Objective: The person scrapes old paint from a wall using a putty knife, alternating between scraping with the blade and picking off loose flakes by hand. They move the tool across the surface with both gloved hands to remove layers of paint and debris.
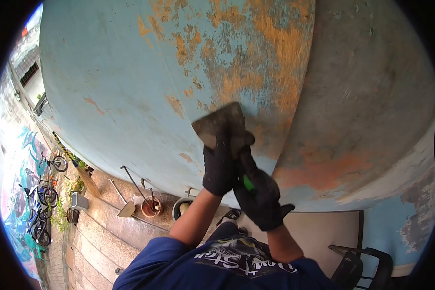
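A wide-bladed scraper (212, 126) is held up against the peeling wall (246, 63). My right hand (261, 200), in a black glove, is wrapped round its handle, where a bit of green (248, 182) shows. My left hand (218, 166), gloved too, grips the scraper higher up, with fingers lying along the blade. Around the blade the light blue paint is worn through to orange and grey patches. The exact contact between blade edge and wall cannot be made out.
At lower left, a reddish pot (152, 207) and a long-handled dustpan (127, 209) stand on the paved floor. A broom (87, 181) leans by the wall. Bicycles (46, 195) stand farther left. Black-framed furniture (367, 263) is at lower right.
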The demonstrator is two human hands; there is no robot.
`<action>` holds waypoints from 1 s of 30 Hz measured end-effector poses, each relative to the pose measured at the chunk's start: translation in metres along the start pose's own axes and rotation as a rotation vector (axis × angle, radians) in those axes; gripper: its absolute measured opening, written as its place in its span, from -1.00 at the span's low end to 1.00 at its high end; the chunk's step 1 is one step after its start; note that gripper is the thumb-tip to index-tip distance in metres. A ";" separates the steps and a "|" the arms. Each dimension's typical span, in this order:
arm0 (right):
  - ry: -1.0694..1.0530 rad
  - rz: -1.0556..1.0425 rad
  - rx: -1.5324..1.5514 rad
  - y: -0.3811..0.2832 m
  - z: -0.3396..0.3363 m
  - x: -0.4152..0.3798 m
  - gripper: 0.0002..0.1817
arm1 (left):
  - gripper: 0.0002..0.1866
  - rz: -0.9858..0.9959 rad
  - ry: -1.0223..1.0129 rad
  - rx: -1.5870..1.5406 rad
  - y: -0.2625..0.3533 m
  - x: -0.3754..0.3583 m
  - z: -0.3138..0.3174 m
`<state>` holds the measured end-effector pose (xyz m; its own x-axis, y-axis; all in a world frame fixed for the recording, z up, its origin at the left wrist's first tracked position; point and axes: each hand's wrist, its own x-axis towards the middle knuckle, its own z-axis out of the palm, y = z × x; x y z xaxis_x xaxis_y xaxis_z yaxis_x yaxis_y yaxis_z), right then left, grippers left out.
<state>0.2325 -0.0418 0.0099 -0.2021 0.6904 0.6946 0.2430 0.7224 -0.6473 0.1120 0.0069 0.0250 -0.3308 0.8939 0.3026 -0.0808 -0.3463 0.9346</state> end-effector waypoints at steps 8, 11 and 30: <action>-0.025 0.021 -0.007 -0.003 -0.004 0.001 -0.30 | -0.56 -0.256 -0.093 -0.341 0.021 -0.001 -0.005; 0.053 0.011 -0.015 0.007 0.004 -0.018 -0.30 | -0.56 -0.224 -0.044 -0.357 0.013 -0.009 0.002; 0.071 0.036 -0.088 -0.004 -0.007 -0.004 -0.21 | -0.53 -0.247 -0.098 -0.300 0.017 0.002 0.008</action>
<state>0.2388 -0.0473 0.0115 -0.1248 0.7091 0.6939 0.3315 0.6890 -0.6445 0.1172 0.0053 0.0433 -0.1772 0.9785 0.1054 -0.4228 -0.1723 0.8897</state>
